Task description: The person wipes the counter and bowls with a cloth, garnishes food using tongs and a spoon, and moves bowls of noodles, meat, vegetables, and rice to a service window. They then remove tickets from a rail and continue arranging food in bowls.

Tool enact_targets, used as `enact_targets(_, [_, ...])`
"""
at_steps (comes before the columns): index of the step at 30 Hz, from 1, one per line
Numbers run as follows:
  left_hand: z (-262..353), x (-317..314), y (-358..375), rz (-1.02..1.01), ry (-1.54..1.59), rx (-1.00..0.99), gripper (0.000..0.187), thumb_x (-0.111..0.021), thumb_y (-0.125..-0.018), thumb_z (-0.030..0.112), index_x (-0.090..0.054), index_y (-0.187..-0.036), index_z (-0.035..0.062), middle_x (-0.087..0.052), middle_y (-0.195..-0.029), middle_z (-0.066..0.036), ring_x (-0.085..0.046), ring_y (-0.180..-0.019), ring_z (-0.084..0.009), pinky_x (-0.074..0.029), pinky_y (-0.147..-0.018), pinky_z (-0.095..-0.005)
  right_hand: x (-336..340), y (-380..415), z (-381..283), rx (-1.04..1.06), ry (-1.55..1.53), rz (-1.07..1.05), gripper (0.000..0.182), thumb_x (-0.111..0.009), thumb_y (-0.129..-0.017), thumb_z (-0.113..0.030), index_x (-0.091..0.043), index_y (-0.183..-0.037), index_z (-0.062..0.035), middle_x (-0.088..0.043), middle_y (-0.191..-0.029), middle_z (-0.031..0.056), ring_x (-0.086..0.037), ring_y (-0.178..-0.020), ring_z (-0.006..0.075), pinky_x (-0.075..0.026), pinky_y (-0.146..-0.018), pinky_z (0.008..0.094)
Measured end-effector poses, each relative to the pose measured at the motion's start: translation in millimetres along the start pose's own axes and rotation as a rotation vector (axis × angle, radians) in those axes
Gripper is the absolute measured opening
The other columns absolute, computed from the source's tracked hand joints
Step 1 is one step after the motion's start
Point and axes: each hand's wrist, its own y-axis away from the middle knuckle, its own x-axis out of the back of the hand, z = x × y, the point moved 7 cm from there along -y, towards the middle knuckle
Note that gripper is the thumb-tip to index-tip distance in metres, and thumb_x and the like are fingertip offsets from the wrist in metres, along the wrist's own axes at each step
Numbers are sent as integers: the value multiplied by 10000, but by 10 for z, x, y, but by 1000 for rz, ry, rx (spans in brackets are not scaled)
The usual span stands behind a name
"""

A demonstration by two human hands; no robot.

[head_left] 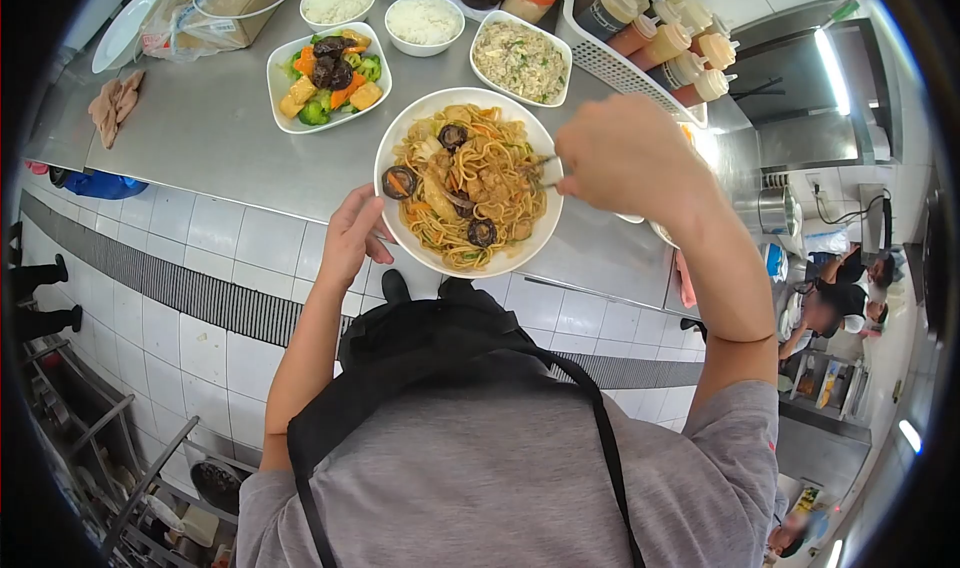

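Note:
A large white bowl (385,183) of noodles (470,183) with dark mushroom slices, carrot and cabbage is at the front edge of the steel counter. At its left side, my left hand (350,233) grips it near the rim, with some fingers partly hidden by the bowl. Over the right rim, my right hand (620,153) is closed around a thin metal utensil (547,171), whose tip reaches the noodles; its kind is hard to make out. Just behind the bowl are a dish of fried rice (520,63) and a dish of mixed vegetables with tofu (330,80).
Two bowls of white rice (337,3) stand farther back on the counter (210,148). A white basket of sauce bottles (655,43) is at the right. A crumpled cloth (116,108) lies at the left, near a bagged cardboard box (220,18). People (835,303) are farther off at right.

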Motion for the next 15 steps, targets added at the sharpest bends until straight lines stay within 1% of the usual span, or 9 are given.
enact_targets(1, [0, 3, 0, 5, -4, -2, 370, -457, -861, 296, -468, -1129, 41, -503, -616, -40, -484, -355, -115, -411, -328, -194, -148, 20, 1, 12, 7, -45, 154, -617, -654, -198, -638, -694, -50, -609, -686, 117, -604, -655, 262, -474, -579, 347])
enact_targets(2, [-11, 8, -2, 7, -2, 4, 370, -457, -861, 296, -468, -1129, 41, -503, -616, -40, -484, -355, -115, -411, -328, -194, -300, 35, -13, 26, 14, -90, 105, -557, -666, -105, -645, -686, -49, -619, -690, 125, -617, -649, 260, -489, -570, 339])
enact_targets(3, [-15, 9, -5, 3, 0, 1, 371, -456, -861, 297, -468, -1129, 41, -500, -617, -39, -484, -354, -115, -412, -327, -195, -417, 48, -39, 30, 11, -94, 105, -557, -666, -105, -645, -686, -49, -619, -690, 125, -617, -649, 260, -489, -570, 339])
enact_targets(5, [-8, 7, -9, -4, 0, -2, 371, -456, -861, 297, -468, -1129, 41, -498, -619, -38, -484, -354, -115, -413, -327, -195, -653, 78, -146, 107, -19, -114, 109, -538, -668, -82, -642, -669, -47, -619, -687, 126, -619, -643, 264, -489, -561, 343])
enact_targets(9, [-9, 7, -5, -1, -3, -4, 376, -457, -861, 302, -466, -1131, 40, -487, -619, -35, -488, -355, -117, -413, -326, -196, -897, 91, -235, 132, -63, -77, 113, -531, -670, -74, -636, -650, -40, -614, -667, 124, -617, -636, 266, -487, -558, 345])
enact_targets(12, [-9, 5, -9, -1, -4, -6, 378, -458, -861, 304, -465, -1133, 41, -488, -620, -35, -490, -355, -117, -412, -326, -195, -857, 121, -191, 132, -80, -37, 112, -531, -669, -76, -631, -641, -35, -609, -656, 124, -613, -623, 266, -483, -549, 345])
enact_targets(15, [-6, 9, -15, -4, -14, -11, 380, -460, -860, 306, -465, -1134, 43, -496, -621, -37, -491, -355, -117, -409, -325, -194, -576, 164, -39, 81, -58, -26, 100, -543, -653, -88, -632, -632, -47, -599, -626, 118, -608, -604, 259, -479, -538, 346])
